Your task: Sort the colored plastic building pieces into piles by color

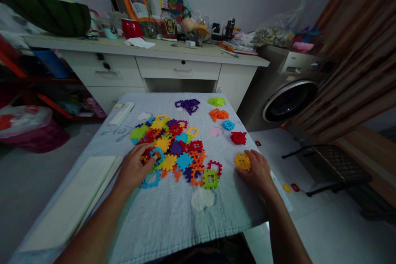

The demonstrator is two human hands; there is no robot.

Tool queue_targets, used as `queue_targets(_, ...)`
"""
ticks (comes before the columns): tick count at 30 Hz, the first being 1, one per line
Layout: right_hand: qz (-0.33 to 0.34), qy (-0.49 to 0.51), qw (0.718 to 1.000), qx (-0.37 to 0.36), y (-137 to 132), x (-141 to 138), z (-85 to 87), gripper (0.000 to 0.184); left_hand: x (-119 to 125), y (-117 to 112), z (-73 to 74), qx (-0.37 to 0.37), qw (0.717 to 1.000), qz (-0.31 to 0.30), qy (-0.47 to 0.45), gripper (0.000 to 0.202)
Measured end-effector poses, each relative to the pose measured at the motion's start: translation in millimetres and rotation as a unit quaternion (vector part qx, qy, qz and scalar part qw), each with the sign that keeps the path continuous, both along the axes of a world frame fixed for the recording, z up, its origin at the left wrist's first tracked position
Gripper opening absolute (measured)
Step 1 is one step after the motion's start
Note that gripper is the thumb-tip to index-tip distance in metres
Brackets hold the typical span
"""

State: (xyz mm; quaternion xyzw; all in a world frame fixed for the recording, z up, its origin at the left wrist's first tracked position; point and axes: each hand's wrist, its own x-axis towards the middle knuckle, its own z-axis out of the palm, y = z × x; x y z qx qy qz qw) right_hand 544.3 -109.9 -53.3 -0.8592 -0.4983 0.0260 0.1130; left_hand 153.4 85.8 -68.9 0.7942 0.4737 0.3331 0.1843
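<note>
A mixed heap of plastic interlocking building pieces (168, 144) lies on the cloth-covered table, in yellow, red, blue, purple, green and orange. My left hand (133, 169) reaches into the heap's left side, its thumb and fingers closed around a blue interlocking piece (159, 154). To the right, my right hand (257, 170) grips a small stack of yellow interlocking pieces (242, 161) low over the table. Sorted by colour beyond it lie red pieces (238, 137), blue pieces (228, 125), orange pieces (218, 114), green pieces (217, 102) and purple pieces (189, 106).
A long white box (74, 198) lies along the table's left edge, with a smaller white object (122, 114) behind it. A cluttered counter (185, 51) stands beyond, beside a washing machine (287, 86). On the floor at right are a stool (328, 165) and loose pieces (286, 188).
</note>
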Motion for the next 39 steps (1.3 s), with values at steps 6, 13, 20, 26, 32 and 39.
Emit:
queue_targets(6, 0.093, 0.029, 0.995, 0.024, 1, 13, 0.9, 0.068, 1, -2, 2.5, -0.003, 1.0, 0.0, 0.0, 0.037)
queue_targets(13, 0.048, -0.01, 0.998, 0.043, 0, 8, 2.8, 0.057, 1, -1, 1.1, -0.003, 1.0, -0.004, -0.002, 0.038)
queue_targets(20, 0.089, -0.024, 0.99, 0.11, 0, 0, 6.4, 0.045, 0, 0, 0.1, 0.001, 1.0, -0.002, -0.004, 0.037)
queue_targets(26, 0.133, 0.006, 0.982, 0.136, 3, -4, 3.6, 0.022, 2, -3, 4.6, -0.002, 1.0, 0.002, -0.008, 0.037)
queue_targets(32, 0.065, 0.046, 0.99, 0.114, 3, 11, 23.7, 0.025, 4, -3, 6.2, -0.002, 1.0, 0.005, -0.01, 0.038)
queue_targets(39, -0.028, -0.035, 0.995, 0.094, 5, 11, 16.5, 0.039, 3, -1, 1.9, 0.001, 1.0, 0.003, -0.011, 0.038)
